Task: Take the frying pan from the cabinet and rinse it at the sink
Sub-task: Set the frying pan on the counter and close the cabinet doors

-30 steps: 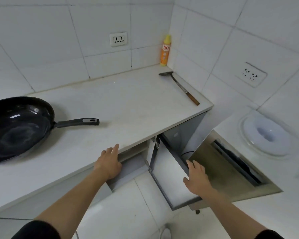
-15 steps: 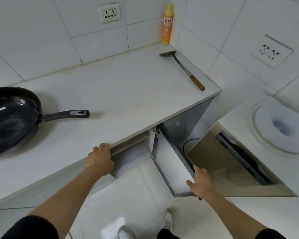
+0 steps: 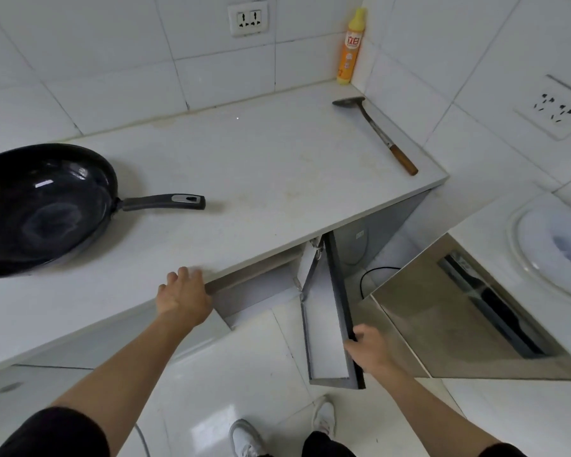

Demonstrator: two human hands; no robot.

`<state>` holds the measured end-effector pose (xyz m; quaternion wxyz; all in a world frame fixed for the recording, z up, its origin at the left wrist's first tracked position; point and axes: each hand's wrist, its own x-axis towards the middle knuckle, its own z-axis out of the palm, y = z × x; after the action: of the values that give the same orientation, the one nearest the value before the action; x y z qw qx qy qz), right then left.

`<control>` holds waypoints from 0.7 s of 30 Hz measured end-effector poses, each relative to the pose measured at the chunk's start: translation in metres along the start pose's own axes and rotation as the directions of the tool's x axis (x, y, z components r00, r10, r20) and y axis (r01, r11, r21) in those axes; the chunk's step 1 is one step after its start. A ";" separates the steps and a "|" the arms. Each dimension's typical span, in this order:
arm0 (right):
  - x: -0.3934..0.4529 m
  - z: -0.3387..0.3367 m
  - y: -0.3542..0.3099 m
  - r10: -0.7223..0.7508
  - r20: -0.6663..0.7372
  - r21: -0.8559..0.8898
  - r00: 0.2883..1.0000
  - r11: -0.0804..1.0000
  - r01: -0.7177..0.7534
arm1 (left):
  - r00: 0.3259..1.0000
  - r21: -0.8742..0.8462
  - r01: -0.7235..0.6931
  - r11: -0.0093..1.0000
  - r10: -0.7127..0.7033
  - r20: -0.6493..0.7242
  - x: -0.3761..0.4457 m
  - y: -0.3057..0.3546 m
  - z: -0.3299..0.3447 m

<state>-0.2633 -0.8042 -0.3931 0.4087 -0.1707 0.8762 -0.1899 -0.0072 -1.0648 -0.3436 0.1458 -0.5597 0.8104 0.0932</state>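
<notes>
Bottle (image 3: 350,47) labelled 立白, beyond frying pan (image 3: 43,209).

My left hand (image 3: 183,300) extends forward, fingers (image 3: 178,278) curled downward. My right hand (image 3: 370,352) reaches forward, fingers closed, thumb uppermost. Both forearms bare.

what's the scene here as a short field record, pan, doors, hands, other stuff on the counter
pan: black, on counter at left, handle pointing right, untouched
left door: partly open
right door: swung wide open
left hand: on the left door's top edge, under the counter lip
right hand: gripping the right door's outer edge
spatula: lying on counter, back right, wooden handle toward the front edge
bottle: orange and yellow, upright in the back corner
sink: not in view
</notes>
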 end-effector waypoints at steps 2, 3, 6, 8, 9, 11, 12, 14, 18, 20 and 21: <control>-0.010 0.013 -0.014 0.037 0.045 0.170 0.998 0.985 -0.044 | 1.000 -0.014 0.004 1.000 -0.004 0.010 -0.004 -0.013 -0.001; -0.018 0.019 -0.023 0.073 0.082 0.273 0.994 0.958 -0.093 | 1.000 -0.018 0.003 1.000 -0.002 0.017 -0.006 -0.020 0.000; -0.029 0.038 -0.043 0.115 0.179 0.462 0.977 0.867 -0.187 | 1.000 -0.033 0.003 0.999 -0.002 0.031 -0.011 -0.041 0.003; -0.033 0.052 -0.056 0.120 0.228 0.521 0.966 0.824 -0.225 | 0.999 -0.043 0.000 0.999 0.002 0.041 -0.013 -0.055 0.005; -0.035 0.059 -0.063 0.113 0.251 0.539 0.961 0.808 -0.236 | 0.999 -0.053 0.001 0.999 0.002 0.046 -0.013 -0.062 0.006; -0.034 0.074 -0.076 0.102 0.281 0.559 0.954 0.791 -0.249 | 0.999 -0.080 0.007 0.997 -0.004 0.046 -0.015 -0.076 0.007; -0.034 0.081 -0.083 0.096 0.295 0.564 0.951 0.785 -0.254 | 0.999 -0.095 0.012 0.995 -0.008 0.041 -0.017 -0.083 0.007; -0.033 0.094 -0.097 0.078 0.336 0.583 0.939 0.766 -0.272 | 0.999 -0.113 0.006 0.994 -0.001 0.038 -0.020 -0.097 0.007; -0.027 0.112 -0.130 0.004 0.473 0.706 0.881 0.596 -0.382 | 0.998 -0.104 -0.015 0.994 0.021 0.054 -0.021 -0.121 0.005; -0.025 0.118 -0.145 -0.003 0.487 0.772 0.874 0.469 -0.429 | 0.997 -0.109 -0.010 0.994 0.018 0.077 -0.020 -0.131 0.006; -0.025 0.120 -0.151 0.009 0.481 0.788 0.877 0.433 -0.437 | 0.996 -0.117 -0.010 0.993 0.020 0.090 -0.020 -0.136 0.007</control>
<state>-0.1327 -0.9473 -0.3770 0.6312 0.1496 0.5595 -0.5159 0.1270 -1.0929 -0.3414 0.1490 -0.5563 0.8003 0.1665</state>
